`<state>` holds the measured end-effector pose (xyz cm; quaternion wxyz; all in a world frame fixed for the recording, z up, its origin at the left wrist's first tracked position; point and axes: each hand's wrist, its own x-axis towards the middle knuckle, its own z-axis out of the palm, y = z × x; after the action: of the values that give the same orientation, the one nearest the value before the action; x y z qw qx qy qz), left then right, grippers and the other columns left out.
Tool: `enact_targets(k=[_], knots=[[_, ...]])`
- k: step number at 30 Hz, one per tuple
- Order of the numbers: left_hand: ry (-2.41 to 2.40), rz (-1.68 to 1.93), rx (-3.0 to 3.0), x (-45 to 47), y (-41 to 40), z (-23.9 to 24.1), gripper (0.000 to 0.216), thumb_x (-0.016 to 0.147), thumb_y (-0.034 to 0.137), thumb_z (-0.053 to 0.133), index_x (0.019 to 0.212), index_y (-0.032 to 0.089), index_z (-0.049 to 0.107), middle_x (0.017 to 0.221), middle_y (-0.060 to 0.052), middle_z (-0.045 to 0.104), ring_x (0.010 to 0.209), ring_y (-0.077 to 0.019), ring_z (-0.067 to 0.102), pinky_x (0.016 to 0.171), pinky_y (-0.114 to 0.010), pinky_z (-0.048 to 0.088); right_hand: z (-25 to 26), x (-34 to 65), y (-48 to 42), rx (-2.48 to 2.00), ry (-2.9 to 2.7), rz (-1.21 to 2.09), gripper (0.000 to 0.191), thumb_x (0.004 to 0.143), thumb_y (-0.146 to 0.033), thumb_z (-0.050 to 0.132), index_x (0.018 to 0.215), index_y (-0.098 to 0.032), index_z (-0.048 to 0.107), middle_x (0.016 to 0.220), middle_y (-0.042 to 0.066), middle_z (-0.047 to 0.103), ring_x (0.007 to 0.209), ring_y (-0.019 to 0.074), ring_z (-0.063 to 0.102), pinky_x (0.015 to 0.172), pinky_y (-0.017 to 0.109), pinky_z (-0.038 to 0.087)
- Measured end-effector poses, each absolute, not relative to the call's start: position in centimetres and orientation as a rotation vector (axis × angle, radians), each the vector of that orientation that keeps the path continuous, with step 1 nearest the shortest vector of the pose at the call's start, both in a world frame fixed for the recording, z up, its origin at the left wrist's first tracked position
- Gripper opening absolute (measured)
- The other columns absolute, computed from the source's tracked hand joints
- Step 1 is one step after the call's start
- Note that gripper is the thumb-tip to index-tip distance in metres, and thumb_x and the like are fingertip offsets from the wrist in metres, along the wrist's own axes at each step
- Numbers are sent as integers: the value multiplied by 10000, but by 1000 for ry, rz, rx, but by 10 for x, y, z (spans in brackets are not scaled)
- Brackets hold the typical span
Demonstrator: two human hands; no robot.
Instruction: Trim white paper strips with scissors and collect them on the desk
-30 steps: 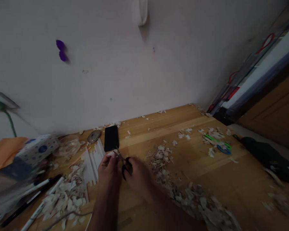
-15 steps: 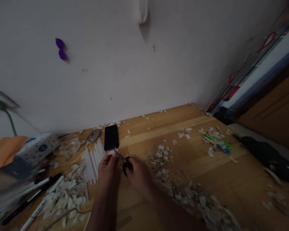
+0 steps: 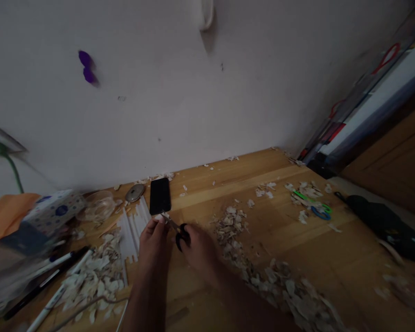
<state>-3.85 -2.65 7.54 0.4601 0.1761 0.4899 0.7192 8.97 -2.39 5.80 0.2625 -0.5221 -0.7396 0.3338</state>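
My left hand (image 3: 152, 237) pinches a small whitish piece (image 3: 162, 218) between thumb and fingers; its kind is too small to make out. My right hand (image 3: 198, 246) grips a pair of scissors (image 3: 173, 224) by the black handles. The scissors' metal blades point up and left and reach the whitish piece at the left fingertips. Just beyond the hands lies a black phone (image 3: 160, 196), flat on the wooden table (image 3: 204, 288). White strips or sticks (image 3: 130, 235) lie side by side to the left of my left hand.
Pale flaky scraps lie in a left pile (image 3: 102, 272) and a right pile (image 3: 235, 226). Green-and-blue scissors (image 3: 320, 212) rest at the right among scraps. Pens (image 3: 48, 306), a dotted box (image 3: 57, 214), a clear bowl (image 3: 97, 206) and an oval metallic object (image 3: 134, 192) are leftward.
Both hands have shifted very slightly, still holding the whitish piece and the scissors at the same place. The camera view has tilted a little; nothing else has visibly moved.
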Motion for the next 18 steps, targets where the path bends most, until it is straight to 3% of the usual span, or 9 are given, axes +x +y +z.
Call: enact_targets(k=[5, 12, 18], knots=[[1074, 1755, 336, -33, -28, 75, 321, 639, 337, 893, 795, 177, 663, 705, 4, 669, 594, -106, 594, 562, -205, 473, 57, 89, -25, -1425, -2001, 878, 142, 897, -250, 620, 1032, -218, 648, 1026, 59, 698, 968, 218, 636, 812, 291, 412], [1301, 1625, 437, -50, -31, 81, 399, 527, 381, 938, 713, 142, 680, 600, 12, 622, 526, -89, 536, 508, -187, 412, 56, 88, -25, -1437, -2035, 850, 107, 894, -273, 624, 987, -224, 646, 996, 55, 696, 937, 226, 634, 784, 300, 408], [999, 1662, 300, -41, -30, 75, 298, 634, 288, 891, 771, 141, 670, 663, 2, 611, 581, -101, 555, 553, -204, 468, 51, 88, -25, -1447, -2036, 808, 152, 902, -223, 589, 1044, -211, 640, 1031, 67, 691, 973, 226, 629, 804, 301, 410]])
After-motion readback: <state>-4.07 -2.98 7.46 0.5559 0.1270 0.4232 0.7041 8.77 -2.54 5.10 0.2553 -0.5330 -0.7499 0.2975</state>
